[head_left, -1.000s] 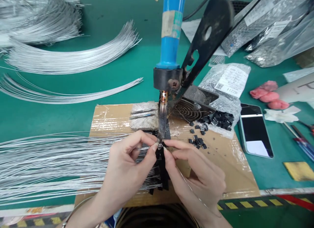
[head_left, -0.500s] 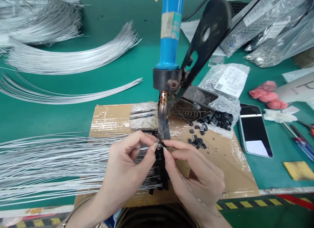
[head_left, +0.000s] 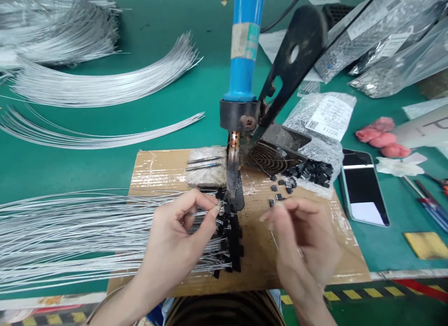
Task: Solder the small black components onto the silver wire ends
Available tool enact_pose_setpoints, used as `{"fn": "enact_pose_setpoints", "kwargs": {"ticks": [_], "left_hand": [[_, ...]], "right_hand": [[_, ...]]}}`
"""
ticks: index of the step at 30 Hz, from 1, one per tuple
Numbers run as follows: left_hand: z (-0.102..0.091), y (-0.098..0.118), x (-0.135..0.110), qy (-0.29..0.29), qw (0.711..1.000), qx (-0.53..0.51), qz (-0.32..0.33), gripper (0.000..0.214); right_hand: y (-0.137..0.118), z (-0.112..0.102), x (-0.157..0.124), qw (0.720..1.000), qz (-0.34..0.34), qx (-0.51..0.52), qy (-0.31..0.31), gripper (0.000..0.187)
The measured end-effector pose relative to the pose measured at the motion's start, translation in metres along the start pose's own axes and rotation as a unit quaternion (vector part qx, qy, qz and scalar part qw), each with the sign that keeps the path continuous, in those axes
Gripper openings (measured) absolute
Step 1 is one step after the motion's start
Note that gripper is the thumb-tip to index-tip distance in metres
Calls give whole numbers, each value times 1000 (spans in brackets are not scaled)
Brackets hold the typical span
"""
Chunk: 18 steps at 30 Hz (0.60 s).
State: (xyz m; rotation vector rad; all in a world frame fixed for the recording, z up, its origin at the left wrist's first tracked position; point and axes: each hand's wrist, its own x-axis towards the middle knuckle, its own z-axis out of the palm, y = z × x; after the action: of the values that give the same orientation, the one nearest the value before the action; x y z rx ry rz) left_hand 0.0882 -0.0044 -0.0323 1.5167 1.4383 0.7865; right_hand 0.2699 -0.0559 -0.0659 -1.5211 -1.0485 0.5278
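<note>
My left hand (head_left: 185,232) is closed in a pinch on a small silvery metal part (head_left: 221,209), just below and left of the soldering iron (head_left: 233,176) tip. Beneath it, many thin grey wires (head_left: 87,232) run in from the left, ending among black pieces (head_left: 233,242). My right hand (head_left: 304,237) is bent closed over the cardboard, a little blurred. A thin strand of solder wire (head_left: 274,238) passes through it. Its fingertips are close to small loose black plastic pieces (head_left: 279,196); whether they touch one I cannot tell.
The blue-handled iron hangs tip-down in a black metal bracket (head_left: 290,60). Behind my right hand are a round-grilled fan (head_left: 269,158) and a plastic bag (head_left: 325,116) spilling black pieces. Two metal rods lie on a grey pad (head_left: 206,176). A phone (head_left: 364,186) lies right.
My right hand has moved right, away from the iron's tip, toward the loose black pieces. My left hand has drawn slightly left and down from the tip, still pinching.
</note>
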Motion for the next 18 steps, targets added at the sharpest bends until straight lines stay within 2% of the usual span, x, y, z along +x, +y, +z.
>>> {"fn": "enact_pose_setpoints", "kwargs": {"ticks": [2,5,8,11,14,16,18], "left_hand": [[-4,-3,-2,10,999,40,23,15],[-10,-10,-3,26,993,91,77,17],[-13,-18,-5,35,985,119,121,15],[-14,-24,-9,37,981,130,138,15],[-19,-27,-11,54,979,129,147,17],[-28,-27,-5,82,975,137,156,16],[-41,-27,12,118,963,177,166,9]], "right_hand": [[10,-13,5,998,37,42,42,20],[29,-34,12,982,75,165,48,40],[46,-49,17,973,124,175,88,57],[57,-56,18,972,138,161,102,59],[62,-56,17,977,131,146,88,58],[63,-56,16,980,132,131,76,58],[64,-55,15,980,139,123,75,56]]}}
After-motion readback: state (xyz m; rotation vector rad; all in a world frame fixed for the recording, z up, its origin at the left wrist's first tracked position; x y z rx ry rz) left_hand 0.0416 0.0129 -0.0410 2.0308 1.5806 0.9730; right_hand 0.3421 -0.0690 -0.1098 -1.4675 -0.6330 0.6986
